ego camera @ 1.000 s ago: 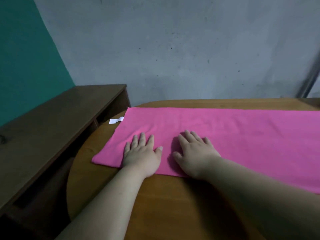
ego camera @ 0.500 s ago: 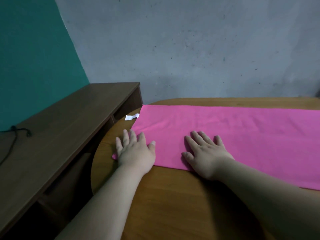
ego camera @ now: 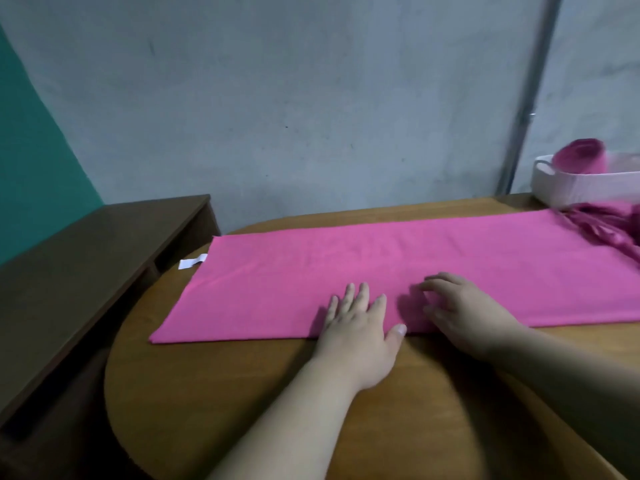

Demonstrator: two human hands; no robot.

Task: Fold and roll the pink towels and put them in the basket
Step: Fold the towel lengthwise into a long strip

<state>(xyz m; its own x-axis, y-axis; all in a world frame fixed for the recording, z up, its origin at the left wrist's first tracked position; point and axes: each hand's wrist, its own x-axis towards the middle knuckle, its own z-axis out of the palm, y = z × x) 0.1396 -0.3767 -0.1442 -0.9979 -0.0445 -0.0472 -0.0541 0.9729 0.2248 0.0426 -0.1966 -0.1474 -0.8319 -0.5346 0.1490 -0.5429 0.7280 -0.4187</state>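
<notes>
A pink towel [ego camera: 346, 265], folded into a long flat strip, lies across the wooden table [ego camera: 277, 410], with a white label [ego camera: 192, 262] sticking out at its left end. My left hand [ego camera: 356, 327] rests flat on the towel's near edge, fingers straight. Just to its right, my right hand [ego camera: 464, 313] touches the towel with the fingers slightly bent. A white basket [ego camera: 581, 188] stands at the far right with one rolled pink towel [ego camera: 581, 157] in it. A crumpled pink towel [ego camera: 606, 226] lies in front of the basket.
A dark wooden shelf unit [ego camera: 86, 258] stands left of the table, lower than the tabletop. A grey wall [ego camera: 311, 98] closes the back and a metal pipe [ego camera: 526, 98] runs up it near the basket.
Both hands have slid to the right along the towel's near edge, away from its left end. The view has swung right, bringing the basket and crumpled towel into sight.
</notes>
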